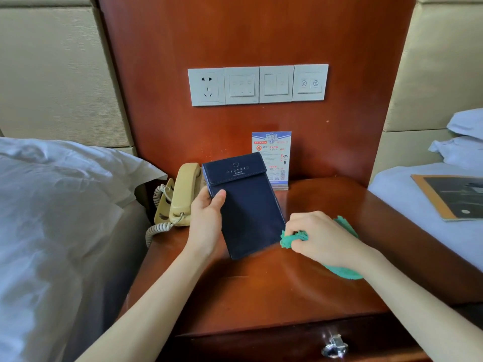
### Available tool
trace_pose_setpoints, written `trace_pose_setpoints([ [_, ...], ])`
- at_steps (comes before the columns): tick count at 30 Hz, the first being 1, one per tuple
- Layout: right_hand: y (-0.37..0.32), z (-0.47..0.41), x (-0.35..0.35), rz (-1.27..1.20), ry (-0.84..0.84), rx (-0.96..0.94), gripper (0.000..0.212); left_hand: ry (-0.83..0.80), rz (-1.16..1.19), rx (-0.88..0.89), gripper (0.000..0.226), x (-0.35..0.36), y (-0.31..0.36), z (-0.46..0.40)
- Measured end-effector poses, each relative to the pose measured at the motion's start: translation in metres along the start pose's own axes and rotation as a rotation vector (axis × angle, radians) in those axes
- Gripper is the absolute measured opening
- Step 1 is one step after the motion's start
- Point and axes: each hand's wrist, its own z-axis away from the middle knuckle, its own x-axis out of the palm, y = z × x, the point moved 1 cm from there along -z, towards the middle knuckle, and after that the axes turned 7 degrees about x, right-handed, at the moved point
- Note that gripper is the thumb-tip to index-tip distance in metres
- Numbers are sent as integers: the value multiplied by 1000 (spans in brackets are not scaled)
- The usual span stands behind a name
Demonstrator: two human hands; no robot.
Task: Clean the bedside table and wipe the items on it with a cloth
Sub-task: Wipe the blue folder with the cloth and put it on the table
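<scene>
head view: only camera I've got, looking down over both arms at the bedside table (261, 288).
pouch: the navy pouch (245, 205) is tilted up off the tabletop, flap end toward the wall, between the phone (183, 194) and the sign card (271, 158).
left hand: my left hand (206, 218) grips the pouch by its left edge, thumb on the front face just under the flap.
right hand: my right hand (316, 239) is bunched around the green cloth (294, 239), right at the pouch's lower right corner; can't tell if the cloth is touching it.
handling guess: looks like light fabric, a bit floppy and not slippery, so I'd say hold the edge firmly and wipe with light strokes.
watch out: the sign card stands just behind it and looks easy to knock over.
</scene>
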Motion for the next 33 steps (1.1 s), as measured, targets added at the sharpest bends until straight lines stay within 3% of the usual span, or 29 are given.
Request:
trace_pose_setpoints([
  [4, 25, -4, -37, 22, -270, 135, 1, 29, 71, -60, 24, 7, 1, -7],
  [7, 37, -10, -62, -233, -376, 204, 23, 48, 68, -111, 24, 24, -1, -18],
  [13, 60, -33, -60, -923, -244, 393, 26, 22, 128, -291, 14, 85, -13, -44],
  [16, 68, -43, -60, -1071, -131, 517, 21, -63, 88, -354, 20, 110, -17, -56],
  [20, 81, -46, -58, -1090, -27, 679, 8, -326, -236, -418, 14, 108, -17, -56],
  [23, 87, -45, -49, -1026, -31, 776, 17, -480, -457, -410, 16, 97, -20, -45],
  [28, 85, -50, -30, -848, -80, 763, 31, -524, -817, -246, 10, 80, -29, -39],
  [33, 78, -55, -31, -504, -119, 696, 24, -579, -1130, -48, 13, 77, -21, -34],
])
